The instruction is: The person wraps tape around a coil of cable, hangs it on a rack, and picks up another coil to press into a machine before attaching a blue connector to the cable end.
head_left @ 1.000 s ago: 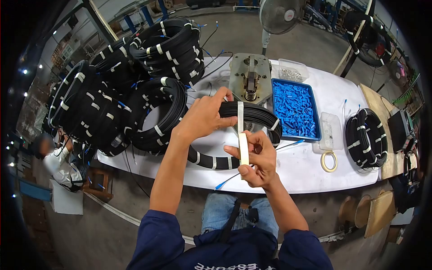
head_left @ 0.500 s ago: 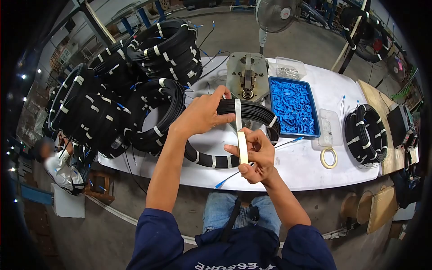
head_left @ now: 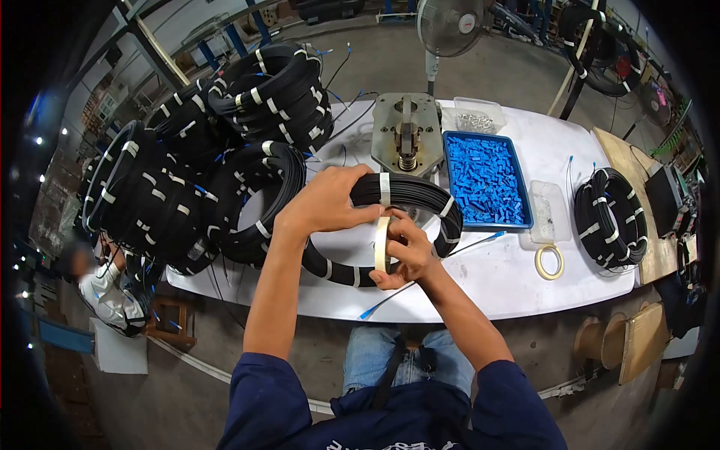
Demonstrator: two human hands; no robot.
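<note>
Both hands grip one cable coil (tape roll beneath).

No text reads clean from where you stand.
- Your navy shirt: white lettering across the chest, cut off by the bottom edge of the view. Only the tops of the letters show, so no word can be made out.
- Fan behind the table: small red sticker on the hub, too small and blurred to read.
</note>
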